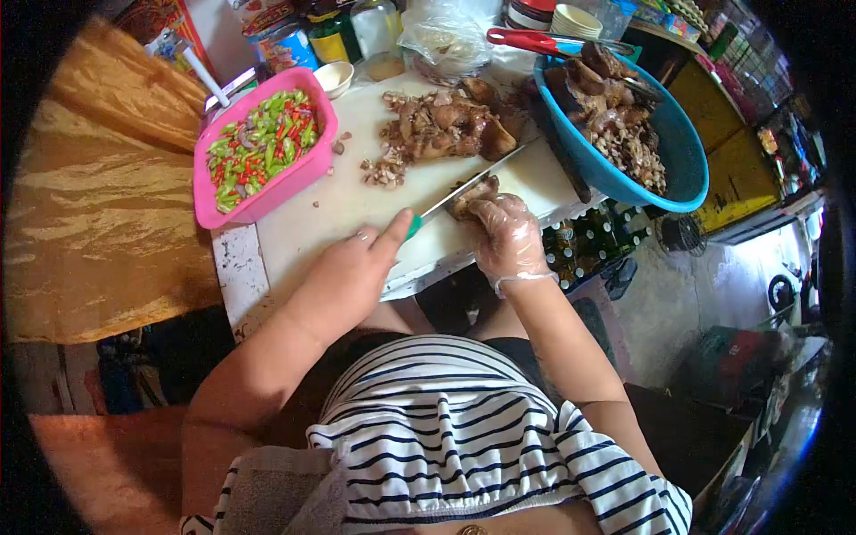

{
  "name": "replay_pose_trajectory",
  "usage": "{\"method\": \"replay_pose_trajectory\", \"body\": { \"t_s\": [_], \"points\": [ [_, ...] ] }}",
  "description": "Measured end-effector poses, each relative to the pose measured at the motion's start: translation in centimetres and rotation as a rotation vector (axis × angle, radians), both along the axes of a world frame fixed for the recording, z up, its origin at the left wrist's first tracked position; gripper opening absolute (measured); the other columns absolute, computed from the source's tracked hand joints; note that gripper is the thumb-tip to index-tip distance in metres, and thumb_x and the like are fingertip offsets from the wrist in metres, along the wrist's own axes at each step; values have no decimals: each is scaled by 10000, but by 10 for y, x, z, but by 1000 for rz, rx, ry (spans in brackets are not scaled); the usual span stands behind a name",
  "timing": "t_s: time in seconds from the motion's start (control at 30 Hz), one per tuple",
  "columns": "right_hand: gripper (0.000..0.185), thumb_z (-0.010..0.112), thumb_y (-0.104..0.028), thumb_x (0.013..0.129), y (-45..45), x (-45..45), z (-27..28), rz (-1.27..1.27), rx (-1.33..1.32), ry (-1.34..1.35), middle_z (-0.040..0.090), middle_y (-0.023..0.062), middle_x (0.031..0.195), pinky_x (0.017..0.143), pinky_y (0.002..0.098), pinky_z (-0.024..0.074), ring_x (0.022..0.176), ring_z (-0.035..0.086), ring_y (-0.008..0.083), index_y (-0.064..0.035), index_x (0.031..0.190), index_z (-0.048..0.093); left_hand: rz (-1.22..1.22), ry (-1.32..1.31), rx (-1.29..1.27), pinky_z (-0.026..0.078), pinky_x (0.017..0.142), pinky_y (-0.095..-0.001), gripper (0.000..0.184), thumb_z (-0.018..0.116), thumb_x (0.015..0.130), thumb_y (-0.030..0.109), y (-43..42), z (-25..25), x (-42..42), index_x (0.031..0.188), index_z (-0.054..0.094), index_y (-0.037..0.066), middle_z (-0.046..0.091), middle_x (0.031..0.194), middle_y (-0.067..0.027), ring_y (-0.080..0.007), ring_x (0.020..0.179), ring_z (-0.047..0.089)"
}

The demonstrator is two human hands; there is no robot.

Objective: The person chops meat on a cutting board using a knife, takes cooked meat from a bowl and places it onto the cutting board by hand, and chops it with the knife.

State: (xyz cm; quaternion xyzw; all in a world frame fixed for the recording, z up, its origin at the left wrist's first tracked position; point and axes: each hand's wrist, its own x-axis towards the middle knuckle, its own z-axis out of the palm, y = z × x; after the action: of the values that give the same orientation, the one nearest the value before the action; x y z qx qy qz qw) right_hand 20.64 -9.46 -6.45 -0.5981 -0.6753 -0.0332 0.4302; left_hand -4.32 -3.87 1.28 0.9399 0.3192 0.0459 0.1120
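Observation:
A knife (473, 183) with a green handle is in my left hand (354, 267), my index finger stretched along it toward the blade. My right hand (510, 234), in a clear plastic glove, grips a piece of brown meat (471, 198) on the white cutting board (334, 218). The blade lies across or just beside that piece. Behind it on the board rests a pile of cooked meat (441, 125), with small chopped bits (385, 169) at its front left.
A pink tub (214, 209) of chopped green and red peppers stands at the left. At the right is a blue basin (687, 169) with meat and red-handled tongs (526, 38). A small white bowl (334, 78), jars and a plastic bag (444, 40) stand behind the board.

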Motion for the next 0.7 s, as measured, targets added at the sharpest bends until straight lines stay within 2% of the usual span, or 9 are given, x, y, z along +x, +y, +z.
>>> {"method": "replay_pose_trajectory", "body": {
  "t_s": [0.1, 0.23, 0.33, 0.53, 0.7],
  "points": [
    [236, 758, -31, 747, -1, -1, -1, 14, 39, 54, 713, 175, 964, 833, 497, 543, 923, 653, 420, -36, 979, 719, -10, -23, 11, 539, 812, -512, 641, 638, 951, 119, 6, -4, 0, 1550, 412, 92, 631, 1063, -234, -441, 897, 640],
    [184, 752, -61, 783, -7, 2, -1, 25, -38, 38, 715, 175, 945, 827, 497, 549, 902, 660, 420, -38, 963, 723, -24, -42, -19, 542, 801, -515, 635, 641, 948, 117, -2, 7, -21, 1545, 426, 99, 630, 1072, -232, -445, 888, 643],
    [244, 782, -65, 775, -8, -9, 1, 48, -1, 40, 730, 171, 986, 806, 489, 555, 912, 679, 413, -42, 1008, 714, 22, -16, 5, 540, 781, -517, 658, 654, 932, 100, -6, 24, -38, 1550, 428, 105, 623, 1050, -226, -450, 864, 639],
    [252, 771, -55, 774, -5, -20, 5, -40, -94, -33, 698, 159, 910, 768, 496, 547, 864, 661, 412, -49, 1019, 710, 51, 0, 84, 521, 697, -510, 657, 666, 925, 117, -34, 45, -51, 1547, 454, 117, 603, 979, -192, -411, 785, 619],
    [254, 759, -31, 768, -2, -24, 11, 4, -54, -31, 691, 165, 928, 755, 488, 545, 858, 658, 409, -50, 1017, 708, 20, 62, 72, 526, 678, -496, 646, 657, 923, 111, -37, 34, -48, 1540, 466, 118, 607, 969, -179, -389, 765, 626]
  ]
}}
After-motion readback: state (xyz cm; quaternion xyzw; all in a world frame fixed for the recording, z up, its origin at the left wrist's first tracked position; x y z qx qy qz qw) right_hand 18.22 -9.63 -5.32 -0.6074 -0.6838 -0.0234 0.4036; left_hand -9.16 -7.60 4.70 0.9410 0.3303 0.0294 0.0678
